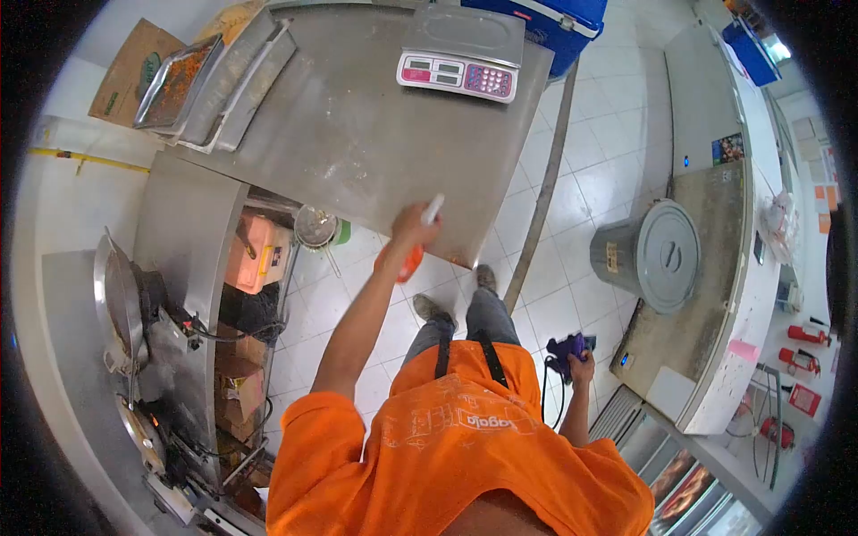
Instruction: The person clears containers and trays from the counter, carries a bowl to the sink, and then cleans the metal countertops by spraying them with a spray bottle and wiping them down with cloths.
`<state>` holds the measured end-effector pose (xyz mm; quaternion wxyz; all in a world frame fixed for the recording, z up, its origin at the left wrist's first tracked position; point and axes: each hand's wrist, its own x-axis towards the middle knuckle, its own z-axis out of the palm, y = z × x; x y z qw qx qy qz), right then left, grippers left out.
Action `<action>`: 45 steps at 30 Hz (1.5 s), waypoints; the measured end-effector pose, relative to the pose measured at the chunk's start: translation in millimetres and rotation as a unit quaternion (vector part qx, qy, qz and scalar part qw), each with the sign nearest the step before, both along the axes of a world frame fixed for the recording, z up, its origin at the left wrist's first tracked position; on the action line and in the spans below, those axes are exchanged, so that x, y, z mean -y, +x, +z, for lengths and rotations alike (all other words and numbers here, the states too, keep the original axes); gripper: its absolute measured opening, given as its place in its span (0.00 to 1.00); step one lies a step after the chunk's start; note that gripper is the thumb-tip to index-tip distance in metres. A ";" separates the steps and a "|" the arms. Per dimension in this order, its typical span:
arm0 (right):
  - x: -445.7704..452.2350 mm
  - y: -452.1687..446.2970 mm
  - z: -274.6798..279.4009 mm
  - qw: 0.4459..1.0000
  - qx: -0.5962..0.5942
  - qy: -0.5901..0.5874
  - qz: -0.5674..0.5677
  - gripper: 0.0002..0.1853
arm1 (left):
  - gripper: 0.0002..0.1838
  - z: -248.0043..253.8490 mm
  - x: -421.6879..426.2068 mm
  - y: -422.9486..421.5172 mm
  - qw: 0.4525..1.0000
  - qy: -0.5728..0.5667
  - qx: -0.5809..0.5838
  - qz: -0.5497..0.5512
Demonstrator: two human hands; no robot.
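My left hand (pixel 415 227) is closed around a spray bottle with an orange body (pixel 411 264) and a white top (pixel 433 209). It hovers over the near corner of the metal table (pixel 357 134). Off to my right side, low down, my right hand (pixel 581 366) grips a purple and black item (pixel 565 350) with a dark cord or strap hanging from it; its exact kind is unclear. On the table's far side stands a digital scale (pixel 460 76).
Metal trays (pixel 241 89), one holding orange bits, lean at the table's left. Blue coolers (pixel 554 27) stand beyond the scale. A lidded grey bin (pixel 652 255) is on the right. Shelves (pixel 192 241) and a wok (pixel 121 295) line the left. A dark hose-like strip (pixel 547 192) crosses the tiles.
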<state>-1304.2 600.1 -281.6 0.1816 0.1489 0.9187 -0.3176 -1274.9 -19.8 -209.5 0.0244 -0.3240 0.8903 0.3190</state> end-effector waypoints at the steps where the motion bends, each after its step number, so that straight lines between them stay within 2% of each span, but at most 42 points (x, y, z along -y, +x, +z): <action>1: -14.1 -3.3 -7.1 0.999 0.030 0.041 0.004 0.18 | 0.20 -15.5 -18.6 27.1 0.993 -0.047 -0.103 -0.020; 3: -34.9 -16.5 -27.5 0.991 0.067 0.110 0.038 0.20 | 0.15 25.5 -53.7 40.2 0.998 0.045 -0.031 0.038; 6: -68.7 -56.2 -61.3 0.972 0.106 0.172 0.119 0.23 | 0.10 -10.3 -71.4 54.2 0.964 0.156 0.023 0.213; 7: -74.3 -74.9 -73.4 0.966 0.132 0.173 0.139 0.25 | 0.09 4.0 -63.7 43.1 0.922 0.267 -0.025 0.278; 8: -61.9 -98.0 -52.7 0.962 0.148 0.132 0.189 0.27 | 0.08 4.7 -48.3 32.8 0.921 0.250 -0.086 0.287; 9: -45.6 -121.6 -47.8 0.955 0.157 0.150 0.202 0.27 | 0.07 4.6 -31.2 23.9 0.915 0.232 -0.145 0.296; 11: -28.8 -160.6 -44.3 0.939 0.172 0.194 0.228 0.26 | 0.08 8.4 10.8 -2.3 0.905 0.208 -0.167 0.332; 13: -14.8 -200.4 -47.4 0.943 0.128 0.157 0.264 0.28 | 0.16 46.8 39.7 -51.8 0.929 0.126 -0.083 0.339; 15: 5.3 -237.6 -43.0 0.945 0.121 0.137 0.273 0.33 | 0.21 29.8 45.7 -82.8 0.926 -0.019 0.008 0.376; 18: 32.0 -265.4 -36.3 0.953 0.053 0.033 0.296 0.25 | 0.22 27.3 41.7 -105.4 0.972 0.041 0.039 0.227; 20: 45.1 -269.2 -33.9 0.947 0.030 0.042 0.317 0.25 | 0.20 20.2 20.5 -98.5 0.975 -0.003 -0.018 0.220; 21: 53.1 -271.8 -34.4 0.942 0.017 0.045 0.333 0.25 | 0.20 19.2 7.2 -89.5 0.974 -0.028 -0.047 0.221; 23: 62.6 -270.6 -42.6 0.929 0.053 0.056 0.362 0.26 | 0.22 29.1 -20.6 -65.8 0.946 -0.037 0.013 0.323; 24: 58.5 -267.1 -50.0 0.921 0.071 0.064 0.379 0.26 | 0.22 31.6 -27.1 -49.5 0.941 -0.019 0.011 0.337; 25: 45.5 -264.6 -81.7 0.912 0.041 0.062 0.404 0.27 | 0.23 29.8 -32.0 -32.2 0.936 0.000 0.008 0.352; 26: 62.9 -259.0 -52.9 0.897 0.101 0.099 0.420 0.33 | 0.23 25.3 -31.5 -16.1 0.931 0.019 0.004 0.365; 29: 59.9 -253.3 -84.9 0.840 0.137 0.171 0.496 0.32 | 0.24 -30.0 -26.9 41.8 0.913 -0.096 -0.136 0.372; 30: 64.3 -252.9 -83.1 0.828 0.155 0.167 0.512 0.34 | 0.27 -16.4 -21.4 49.9 0.907 -0.016 -0.074 0.414; 33: 104.8 -236.7 -48.0 0.775 0.216 0.210 0.555 0.37 | 0.31 35.0 -8.6 75.2 0.887 0.034 -0.021 0.461; 34: 92.6 -244.5 -82.4 0.774 0.200 0.185 0.571 0.34 | 0.30 58.8 -2.3 82.3 0.875 0.050 -0.026 0.480; 35: 112.6 -237.7 -63.4 0.798 0.232 0.088 0.549 0.27 | 0.29 54.5 8.2 97.0 0.876 0.020 -0.088 0.475; 36: 120.3 -232.7 -59.0 0.801 0.248 0.048 0.542 0.27 | 0.27 44.4 18.4 113.5 0.873 -0.011 -0.147 0.465; 38: 138.2 -221.8 -51.1 0.800 0.249 0.049 0.543 0.26 | 0.24 29.0 41.2 149.1 0.857 -0.076 -0.261 0.437; 41: 160.0 -200.7 -45.1 0.805 0.249 0.057 0.536 0.26 | 0.25 33.2 85.8 197.4 0.822 -0.086 -0.130 0.547; 42: 166.8 -190.3 -41.7 0.806 0.250 0.059 0.533 0.26 | 0.23 -8.1 108.1 219.6 0.765 -0.172 -0.139 0.605; 45: 208.8 -147.4 -42.0 0.810 0.245 0.069 0.528 0.25 | 0.23 -40.5 191.2 331.0 0.713 -0.027 -0.269 0.647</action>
